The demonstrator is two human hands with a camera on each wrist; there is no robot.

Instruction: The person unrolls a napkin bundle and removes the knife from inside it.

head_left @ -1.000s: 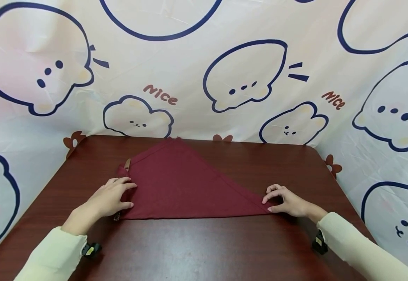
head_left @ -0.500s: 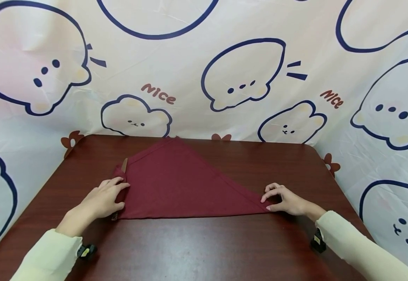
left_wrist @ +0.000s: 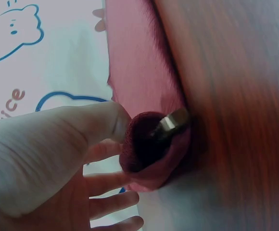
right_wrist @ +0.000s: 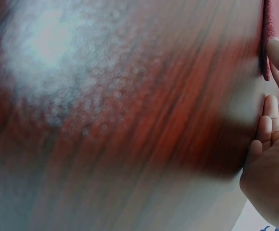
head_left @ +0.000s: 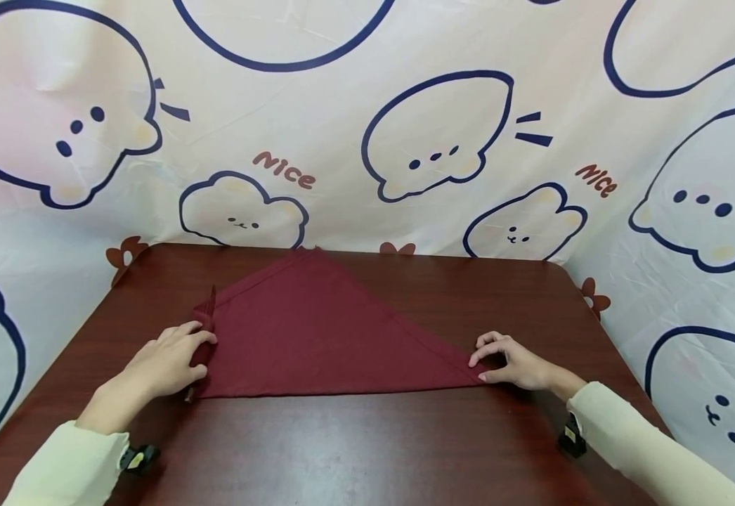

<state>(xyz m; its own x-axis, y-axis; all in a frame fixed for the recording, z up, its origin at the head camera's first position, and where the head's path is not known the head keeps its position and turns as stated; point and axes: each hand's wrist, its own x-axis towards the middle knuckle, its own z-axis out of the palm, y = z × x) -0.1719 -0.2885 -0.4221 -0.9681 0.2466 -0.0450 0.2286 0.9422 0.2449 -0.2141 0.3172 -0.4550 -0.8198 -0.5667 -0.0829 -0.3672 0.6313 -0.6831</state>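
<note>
A dark red cloth (head_left: 317,337) lies flat on the table, its far corner pointing up. Its left edge is rolled round a slim, stiff item; a pointed brown tip (head_left: 211,301) sticks out at the far end. In the left wrist view a shiny end (left_wrist: 175,120) shows inside the cloth roll (left_wrist: 154,180); its kind I cannot tell. My left hand (head_left: 161,362) holds the roll between thumb and fingers. With thumb and index finger, my right hand (head_left: 519,364) pinches the cloth's right corner, seen at the edge of the right wrist view.
The brown wooden table (head_left: 355,450) reaches to a white curtain (head_left: 336,126) with cartoon drawings at the back and sides. Light glares off the tabletop in front of the cloth. A small black device (head_left: 140,458) sits at each wrist.
My left hand has moved left with the roll, which turns and unrolls, so the flat part of the cloth is wider. The right hand stays at its corner.
</note>
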